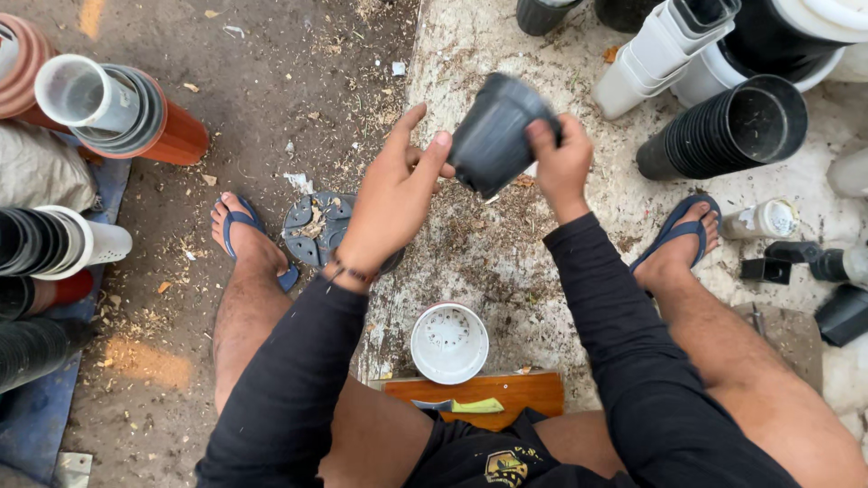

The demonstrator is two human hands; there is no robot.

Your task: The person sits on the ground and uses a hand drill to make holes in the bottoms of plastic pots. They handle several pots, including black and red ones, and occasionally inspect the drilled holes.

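A small black plastic plant pot (493,136) is held tilted in the air above the ground. My right hand (562,163) grips its rim on the right side. My left hand (398,190) touches the pot's left side with fingers spread, thumb against the wall. Below, between my knees, a white plastic pot (449,342) stands upright on the concrete (479,262). A dark round pot tray (318,228) lies on the ground under my left forearm, with debris on it.
Stacks of black, white and terracotta pots (117,104) lie at the left on a blue sheet (36,407). More black pots (728,131) and white square pots (655,54) lie at the upper right. A wooden board (488,393) sits by my lap. My feet wear blue sandals.
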